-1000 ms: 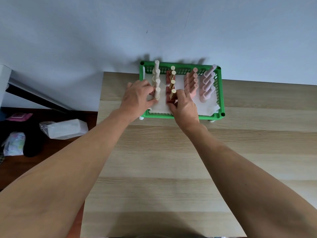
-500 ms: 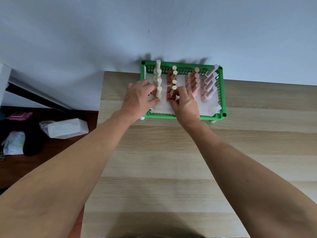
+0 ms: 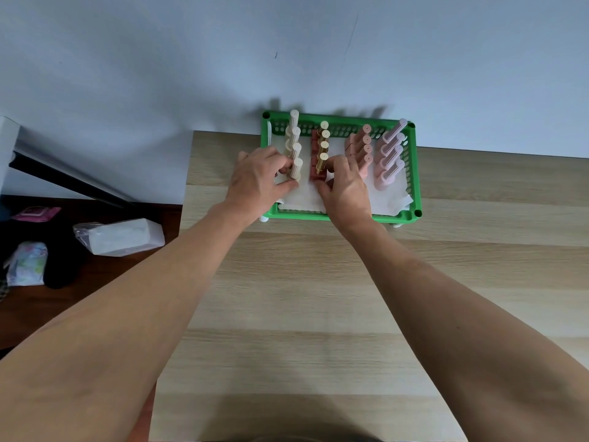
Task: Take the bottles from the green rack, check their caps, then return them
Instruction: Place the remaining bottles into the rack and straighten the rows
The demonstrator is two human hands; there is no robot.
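Green rack (image 3: 338,215) sits at far edge of the wooden table (image 3: 318,298) vs the wall, holding 4 rows of bottles, all upright on white paper. Left hand (image 3: 258,180) pinches the front cream bottle (image 3: 295,170); right hand (image 3: 345,186) curls round the front red bottle w/ gold cap (image 3: 319,170). Both bottles look to be standing in the rack, so prob. either just being picked or just returned; can't tell how many are checked

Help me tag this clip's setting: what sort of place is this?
Probably a home room: a light wooden table against a plain wall, a green rack of small bottles, and wrapped packets on a dark side surface.
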